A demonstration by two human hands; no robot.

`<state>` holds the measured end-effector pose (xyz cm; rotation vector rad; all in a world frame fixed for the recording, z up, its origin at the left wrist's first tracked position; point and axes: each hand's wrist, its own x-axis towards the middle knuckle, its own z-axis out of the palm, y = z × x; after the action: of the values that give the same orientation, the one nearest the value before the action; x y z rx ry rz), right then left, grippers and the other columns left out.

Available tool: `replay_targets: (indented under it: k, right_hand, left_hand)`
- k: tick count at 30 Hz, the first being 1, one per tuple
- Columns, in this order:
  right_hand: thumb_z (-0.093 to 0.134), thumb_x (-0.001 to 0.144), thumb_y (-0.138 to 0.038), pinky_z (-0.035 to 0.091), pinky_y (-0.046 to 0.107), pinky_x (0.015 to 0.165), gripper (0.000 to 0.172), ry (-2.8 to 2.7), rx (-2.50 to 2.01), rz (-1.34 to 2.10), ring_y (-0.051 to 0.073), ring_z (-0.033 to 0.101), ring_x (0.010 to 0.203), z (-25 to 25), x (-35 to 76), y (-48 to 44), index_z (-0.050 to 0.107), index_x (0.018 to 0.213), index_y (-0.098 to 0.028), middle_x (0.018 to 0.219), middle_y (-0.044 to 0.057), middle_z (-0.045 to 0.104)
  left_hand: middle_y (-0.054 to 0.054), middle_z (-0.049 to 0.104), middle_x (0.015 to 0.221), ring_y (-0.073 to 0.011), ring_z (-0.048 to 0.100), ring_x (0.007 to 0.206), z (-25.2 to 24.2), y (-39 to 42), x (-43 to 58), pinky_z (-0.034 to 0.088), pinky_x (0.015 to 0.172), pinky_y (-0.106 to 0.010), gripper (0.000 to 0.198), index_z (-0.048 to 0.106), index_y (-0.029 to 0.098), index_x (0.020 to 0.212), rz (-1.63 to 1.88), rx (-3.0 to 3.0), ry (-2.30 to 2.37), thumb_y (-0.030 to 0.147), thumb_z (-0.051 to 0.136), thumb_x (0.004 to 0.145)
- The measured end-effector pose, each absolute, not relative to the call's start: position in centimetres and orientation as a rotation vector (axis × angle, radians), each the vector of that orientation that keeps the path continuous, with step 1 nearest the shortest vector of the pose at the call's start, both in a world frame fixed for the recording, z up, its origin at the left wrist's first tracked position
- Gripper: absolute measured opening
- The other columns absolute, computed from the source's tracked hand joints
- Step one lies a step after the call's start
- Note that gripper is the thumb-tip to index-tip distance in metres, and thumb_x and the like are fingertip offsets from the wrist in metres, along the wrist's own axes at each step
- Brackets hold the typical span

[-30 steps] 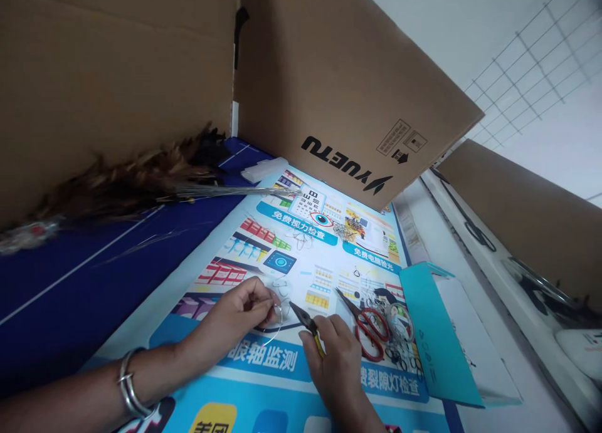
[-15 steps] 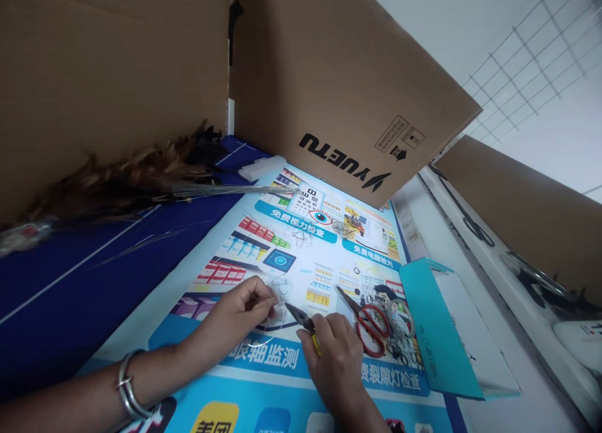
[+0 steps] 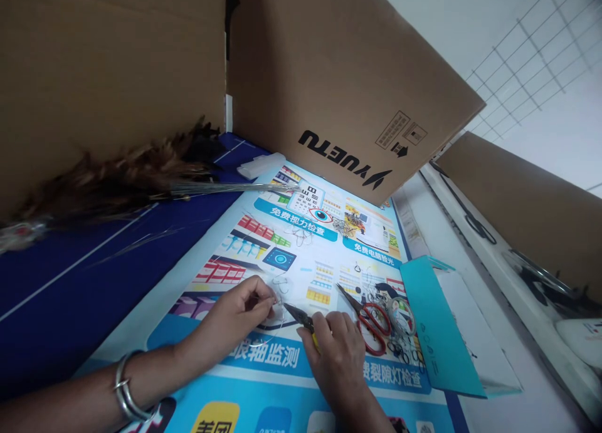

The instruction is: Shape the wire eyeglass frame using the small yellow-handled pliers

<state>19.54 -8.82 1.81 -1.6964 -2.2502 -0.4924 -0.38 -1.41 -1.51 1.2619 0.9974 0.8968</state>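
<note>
My left hand is closed in a pinch on a thin wire, which curves in a loop below the fingertips. Around the handles of a pair of pliers my right hand is wrapped. The pliers' dark jaws point left, with their tip close to the wire at my left fingertips; whether they touch it I cannot tell. A bit of yellow handle shows under the right fingers. Red-handled scissors lie just right of my right hand, beside a tangle of small wire and ring pieces.
A teal box stands at the right. Brown feathers and a bundle of thin wires lie at the left on blue cloth. Cardboard panels wall the back. More small wire bits lie on the printed sheet.
The pliers' tip has shifted slightly left, nearer the left fingertips. My left hand keeps its pinch on the wire, and the view has moved a little.
</note>
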Motion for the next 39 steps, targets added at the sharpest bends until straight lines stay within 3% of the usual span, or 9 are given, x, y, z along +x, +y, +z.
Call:
replay_targets:
  k: [6, 12, 17, 22, 39]
  right_hand:
    - [0.046, 0.100, -0.039, 0.038, 0.031, 0.064, 0.026, -2.257, -1.669, -0.416, 0.020, 0.054, 0.073, 1.98, 19.49, -8.92, 0.062, 0.094, -0.020, 0.076, 0.005, 0.058]
    - [0.044, 0.100, -0.041, 0.039, 0.028, 0.061, 0.029, -2.146, -1.667, -0.141, 0.019, 0.056, 0.072, 1.71, 19.76, -8.69, 0.062, 0.094, -0.020, 0.078, 0.005, 0.060]
    - [0.046, 0.099, -0.043, 0.041, 0.025, 0.060, 0.029, -2.085, -1.708, 0.052, 0.018, 0.057, 0.072, 1.52, 19.86, -8.56, 0.063, 0.093, -0.020, 0.080, 0.006, 0.061]
    - [0.046, 0.098, -0.043, 0.043, 0.025, 0.062, 0.030, -2.068, -1.698, 0.094, 0.018, 0.058, 0.073, 1.49, 19.85, -8.61, 0.064, 0.093, -0.019, 0.080, 0.006, 0.061]
    - [0.048, 0.097, -0.041, 0.044, 0.026, 0.064, 0.027, -2.056, -1.721, 0.159, 0.019, 0.059, 0.075, 1.39, 19.90, -8.57, 0.065, 0.095, -0.019, 0.082, 0.007, 0.062]
  left_hand:
    - [0.002, 0.060, 0.069, -0.0169, 0.057, 0.065, -1.31, -1.44, -0.45, 0.043, 0.062, -0.029, 0.017, 0.051, 0.021, 0.073, 0.900, 1.239, 1.006, 0.031, 0.057, 0.085]
    - [0.005, 0.055, 0.061, -0.0142, 0.050, 0.057, -1.08, -1.33, -0.42, 0.039, 0.056, -0.025, 0.015, 0.050, 0.021, 0.069, 0.926, 1.231, 0.983, 0.025, 0.059, 0.081]
    - [0.004, 0.060, 0.064, -0.0140, 0.055, 0.057, -1.22, -1.32, -0.37, 0.042, 0.056, -0.026, 0.014, 0.048, 0.022, 0.071, 0.863, 1.139, 0.914, 0.022, 0.059, 0.079]
    - [0.003, 0.063, 0.075, -0.0109, 0.056, 0.053, -0.98, -1.45, -0.33, 0.042, 0.054, -0.025, 0.010, 0.050, 0.021, 0.075, 0.845, 1.101, 0.874, 0.021, 0.060, 0.078]
    - [0.006, 0.056, 0.060, -0.0120, 0.051, 0.051, -0.75, -1.43, -0.16, 0.040, 0.052, -0.024, 0.017, 0.052, 0.021, 0.072, 0.861, 1.145, 0.923, 0.029, 0.066, 0.076]
